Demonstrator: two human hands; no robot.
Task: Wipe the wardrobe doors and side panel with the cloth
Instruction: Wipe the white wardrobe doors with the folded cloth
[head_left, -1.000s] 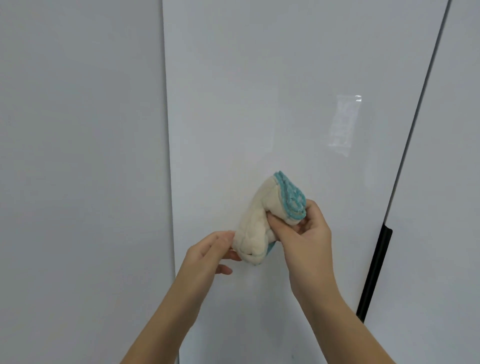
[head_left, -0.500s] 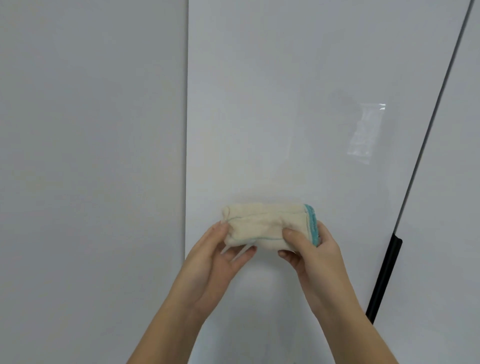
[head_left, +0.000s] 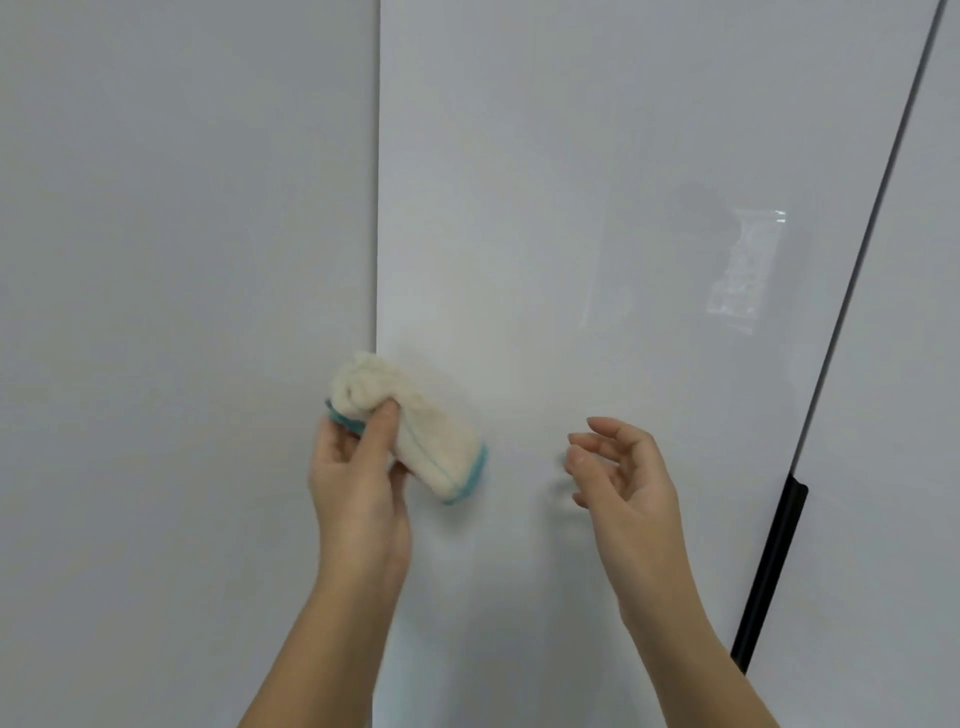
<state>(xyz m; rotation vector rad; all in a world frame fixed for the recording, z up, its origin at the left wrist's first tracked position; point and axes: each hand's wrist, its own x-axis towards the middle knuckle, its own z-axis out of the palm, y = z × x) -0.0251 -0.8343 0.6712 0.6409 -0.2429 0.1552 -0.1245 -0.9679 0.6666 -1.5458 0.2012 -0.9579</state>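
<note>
no readable text, labels or numbers on any surface

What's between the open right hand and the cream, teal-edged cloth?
Head view: only bare glossy white wardrobe door between the right hand and the cream teal-edged cloth, which the left hand grips.

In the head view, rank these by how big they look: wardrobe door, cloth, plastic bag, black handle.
1. wardrobe door
2. cloth, though nearer the camera
3. plastic bag and black handle: close; handle longer, bag wider
</note>
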